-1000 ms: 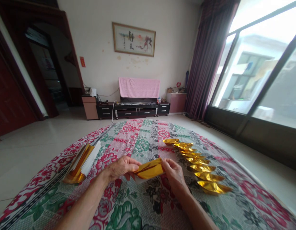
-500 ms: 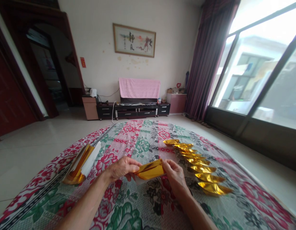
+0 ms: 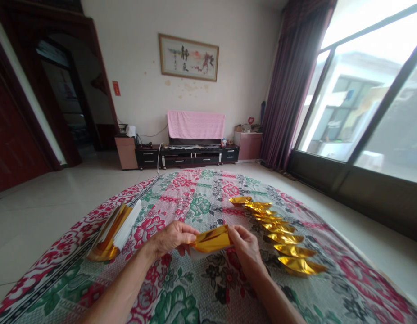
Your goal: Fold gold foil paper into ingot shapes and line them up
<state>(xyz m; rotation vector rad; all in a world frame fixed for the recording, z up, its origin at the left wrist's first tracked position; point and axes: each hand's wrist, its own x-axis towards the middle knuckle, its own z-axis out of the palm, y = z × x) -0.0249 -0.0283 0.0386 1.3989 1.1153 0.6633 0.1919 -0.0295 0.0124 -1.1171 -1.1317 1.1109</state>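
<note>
Between my two hands, a sheet of gold foil paper (image 3: 213, 239) is stretched above the table, folded into a flat strip with a white edge underneath. My left hand (image 3: 174, 237) pinches its left end between thumb and fingers. At the right end, the thumb and fingers of my right hand (image 3: 244, 245) are closed on it. To the right lies a slanting row of several folded gold paper ingots (image 3: 289, 238), boat-shaped and shiny. A stack of gold foil sheets (image 3: 114, 231) with white backs rests, curled, to the left of my left hand.
A floral cloth (image 3: 200, 204) in red, green and grey covers the round table. Beyond it, a low black TV cabinet (image 3: 198, 157) stands against the wall, with a pink cloth (image 3: 197, 124) over the screen. A purple curtain (image 3: 284, 90) and large window are on the right.
Almost nothing differs. Both hands keep the gold foil paper in the same place, and the view has shifted very slightly.
</note>
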